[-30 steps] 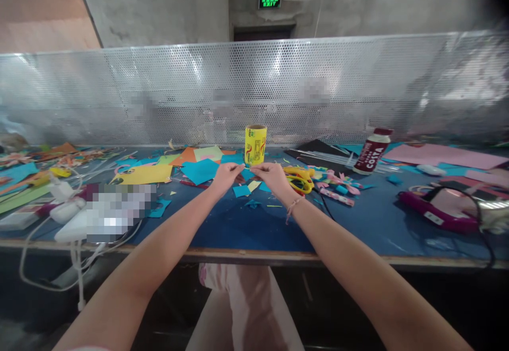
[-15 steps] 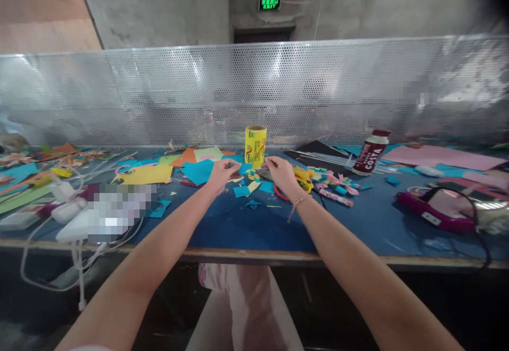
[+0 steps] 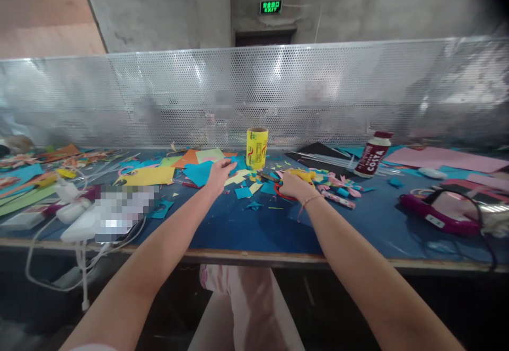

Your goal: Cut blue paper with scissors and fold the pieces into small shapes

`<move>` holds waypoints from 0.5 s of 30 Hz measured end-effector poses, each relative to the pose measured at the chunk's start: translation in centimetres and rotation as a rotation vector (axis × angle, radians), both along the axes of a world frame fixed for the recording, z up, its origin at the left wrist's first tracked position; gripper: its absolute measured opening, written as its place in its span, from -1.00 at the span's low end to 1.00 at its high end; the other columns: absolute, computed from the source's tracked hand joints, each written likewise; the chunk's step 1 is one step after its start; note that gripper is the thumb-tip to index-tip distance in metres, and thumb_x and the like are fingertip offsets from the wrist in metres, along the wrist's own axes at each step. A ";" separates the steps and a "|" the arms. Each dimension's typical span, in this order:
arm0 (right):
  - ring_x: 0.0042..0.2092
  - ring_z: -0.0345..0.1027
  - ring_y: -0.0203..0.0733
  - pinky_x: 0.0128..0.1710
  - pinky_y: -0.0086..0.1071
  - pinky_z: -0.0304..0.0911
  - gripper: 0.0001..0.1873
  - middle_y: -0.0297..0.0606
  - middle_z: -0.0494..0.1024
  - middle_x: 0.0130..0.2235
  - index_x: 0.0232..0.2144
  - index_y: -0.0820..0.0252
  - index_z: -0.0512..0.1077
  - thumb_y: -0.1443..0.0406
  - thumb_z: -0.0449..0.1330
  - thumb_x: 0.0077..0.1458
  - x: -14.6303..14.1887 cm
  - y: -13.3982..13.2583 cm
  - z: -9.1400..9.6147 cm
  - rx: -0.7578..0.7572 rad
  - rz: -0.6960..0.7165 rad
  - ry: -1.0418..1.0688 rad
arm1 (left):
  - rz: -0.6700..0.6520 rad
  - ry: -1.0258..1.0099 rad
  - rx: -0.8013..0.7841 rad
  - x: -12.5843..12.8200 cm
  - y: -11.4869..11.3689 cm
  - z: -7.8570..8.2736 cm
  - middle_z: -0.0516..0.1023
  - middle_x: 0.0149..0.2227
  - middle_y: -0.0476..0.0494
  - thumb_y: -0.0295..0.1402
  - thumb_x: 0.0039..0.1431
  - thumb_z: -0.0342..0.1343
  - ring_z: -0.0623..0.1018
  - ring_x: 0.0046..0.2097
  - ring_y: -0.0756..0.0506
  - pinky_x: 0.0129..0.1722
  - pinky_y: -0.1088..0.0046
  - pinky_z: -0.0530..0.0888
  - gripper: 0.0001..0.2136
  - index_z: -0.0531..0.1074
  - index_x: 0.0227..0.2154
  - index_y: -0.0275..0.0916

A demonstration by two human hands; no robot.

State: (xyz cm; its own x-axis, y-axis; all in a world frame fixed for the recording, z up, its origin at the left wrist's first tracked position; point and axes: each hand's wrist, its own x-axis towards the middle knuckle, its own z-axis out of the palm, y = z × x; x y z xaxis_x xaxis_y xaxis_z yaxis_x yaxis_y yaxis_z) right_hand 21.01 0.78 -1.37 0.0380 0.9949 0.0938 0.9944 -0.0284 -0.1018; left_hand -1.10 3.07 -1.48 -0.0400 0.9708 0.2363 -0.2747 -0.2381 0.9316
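Scissors with red handles (image 3: pixel 284 197) lie among paper scraps right of the table's middle, blades pointing up and left. Over the handles, my right hand (image 3: pixel 296 185) has its fingers curled down on them and hides part of the grip. To the left, my left hand (image 3: pixel 218 176) hovers beside a blue paper sheet (image 3: pixel 195 173), its thumb and fingers drawn together; whatever is between them is too small to make out. A small blue folded paper star (image 3: pixel 253 205) and blue paper pieces (image 3: pixel 243 193) lie between my hands.
Behind my hands stands a yellow cardboard tube (image 3: pixel 257 149). A dark red bottle (image 3: pixel 373 155) is at the right, with a purple device (image 3: pixel 437 216) in front. White power bank and cables (image 3: pixel 81 221) sit left. A perforated metal divider (image 3: pixel 178 96) borders the table's back.
My right hand has come down and slightly right from its raised pinch onto the red scissor handles. The left hand has hardly moved; its fingertips have shifted a little left.
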 end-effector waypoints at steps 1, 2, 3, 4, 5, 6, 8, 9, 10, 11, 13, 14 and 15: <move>-0.18 0.38 0.08 -0.29 -0.26 0.21 -0.54 0.14 0.45 -0.25 -0.08 0.44 0.20 0.32 0.07 -0.07 0.0 0.0 0.1 0.041 0.001 0.026 | 0.020 0.031 0.001 -0.1 0.2 -0.1 0.41 -0.46 -0.01 -0.35 -0.18 0.21 0.43 -0.35 0.03 -0.28 0.44 0.43 -0.82 0.42 -0.45 -0.30; -0.20 0.38 0.08 -0.30 -0.26 0.20 -0.55 0.13 0.45 -0.26 -0.10 0.43 0.20 0.29 0.08 -0.06 0.0 0.1 0.1 0.082 0.004 0.063 | 0.036 0.063 0.001 -0.2 0.3 -0.2 0.43 -0.44 -0.03 -0.32 -0.18 0.21 0.43 -0.35 0.02 -0.31 0.46 0.41 -0.79 0.44 -0.43 -0.30; -0.21 0.38 0.07 -0.31 -0.26 0.20 -0.54 0.12 0.46 -0.27 -0.11 0.42 0.19 0.24 0.09 -0.05 -0.1 0.2 0.2 0.124 0.014 0.115 | 0.049 0.091 -0.001 -0.3 0.5 -0.3 0.45 -0.40 -0.06 -0.29 -0.17 0.20 0.44 -0.34 0.02 -0.33 0.48 0.40 -0.77 0.45 -0.41 -0.29; -0.22 0.37 0.06 -0.32 -0.27 0.20 -0.52 0.09 0.46 -0.28 -0.11 0.39 0.17 0.19 0.10 -0.04 -0.2 0.3 0.3 0.166 0.036 0.178 | 0.056 0.112 -0.004 -0.4 0.6 -0.4 0.46 -0.37 -0.07 -0.27 -0.18 0.20 0.44 -0.33 0.02 -0.35 0.50 0.39 -0.75 0.46 -0.39 -0.29; -0.23 0.37 0.03 -0.32 -0.27 0.20 -0.49 0.04 0.46 -0.29 -0.12 0.35 0.16 0.12 0.11 -0.05 -0.4 0.3 0.4 0.198 0.073 0.253 | 0.062 0.126 -0.005 -0.4 0.7 -0.5 0.47 -0.35 -0.08 -0.26 -0.18 0.20 0.44 -0.33 0.02 -0.37 0.51 0.38 -0.73 0.47 -0.37 -0.28; -0.26 0.37 -0.01 -0.32 -0.28 0.21 -0.46 -0.02 0.46 -0.30 -0.12 0.31 0.14 0.06 0.11 -0.05 -0.6 0.4 0.5 0.218 0.125 0.339 | 0.067 0.137 0.002 -0.5 0.7 -0.5 0.47 -0.34 -0.09 -0.24 -0.18 0.20 0.44 -0.34 0.02 -0.38 0.53 0.36 -0.72 0.47 -0.36 -0.28; -0.31 0.36 -0.10 -0.33 -0.31 0.21 -0.44 -0.16 0.46 -0.33 -0.14 0.22 0.13 -0.03 0.09 -0.07 -1.2 0.4 0.6 0.225 0.244 0.529 | 0.079 0.157 0.031 -0.5 0.7 -0.5 0.48 -0.37 -0.08 -0.23 -0.17 0.19 0.43 -0.36 0.03 -0.41 0.54 0.34 -0.73 0.48 -0.38 -0.28; -0.33 0.35 -0.15 -0.34 -0.33 0.22 -0.45 -0.21 0.45 -0.34 -0.16 0.18 0.14 -0.06 0.07 -0.08 -1.5 0.3 0.6 0.217 0.300 0.618 | 0.087 0.164 0.043 -0.5 0.6 -0.4 0.48 -0.39 -0.07 -0.23 -0.16 0.19 0.42 -0.37 0.03 -0.41 0.55 0.34 -0.74 0.49 -0.40 -0.28; -0.35 0.33 -0.19 -0.34 -0.35 0.22 -0.47 -0.26 0.44 -0.34 -0.18 0.15 0.14 -0.07 0.07 -0.08 -1.9 0.2 0.5 0.208 0.349 0.694 | 0.095 0.168 0.049 -0.5 0.6 -0.4 0.48 -0.40 -0.07 -0.23 -0.16 0.18 0.41 -0.37 0.03 -0.42 0.55 0.33 -0.75 0.49 -0.41 -0.28; -0.35 0.32 -0.22 -0.35 -0.37 0.22 -0.49 -0.29 0.43 -0.34 -0.21 0.13 0.16 -0.08 0.06 -0.08 -2.2 0.1 0.3 0.206 0.391 0.749 | 0.102 0.168 0.049 -0.4 0.5 -0.3 0.47 -0.41 -0.06 -0.24 -0.16 0.18 0.41 -0.38 0.03 -0.42 0.55 0.33 -0.76 0.48 -0.43 -0.28; -0.37 0.29 -0.27 -0.38 -0.39 0.22 -0.55 -0.33 0.41 -0.35 -0.26 0.12 0.17 -0.06 0.07 -0.08 -3.0 -0.1 -0.1 0.194 0.458 0.798 | 0.112 0.165 0.042 -0.3 0.3 -0.2 0.47 -0.42 -0.06 -0.24 -0.18 0.20 0.40 -0.39 0.03 -0.43 0.56 0.32 -0.76 0.48 -0.43 -0.28; -0.37 0.28 -0.28 -0.38 -0.40 0.21 -0.57 -0.34 0.39 -0.36 -0.28 0.12 0.17 -0.04 0.08 -0.07 -3.3 -0.1 -0.4 0.178 0.488 0.807 | 0.119 0.163 0.043 -0.2 0.2 -0.1 0.46 -0.43 -0.06 -0.25 -0.19 0.20 0.40 -0.39 0.04 -0.43 0.56 0.32 -0.76 0.47 -0.43 -0.28; -0.37 0.27 -0.29 -0.38 -0.40 0.21 -0.58 -0.35 0.39 -0.37 -0.29 0.13 0.17 -0.03 0.08 -0.07 -3.6 -0.1 -0.6 0.160 0.518 0.816 | 0.125 0.163 0.046 -0.1 0.1 -0.1 0.45 -0.45 -0.05 -0.25 -0.20 0.21 0.39 -0.40 0.04 -0.44 0.56 0.31 -0.75 0.47 -0.43 -0.29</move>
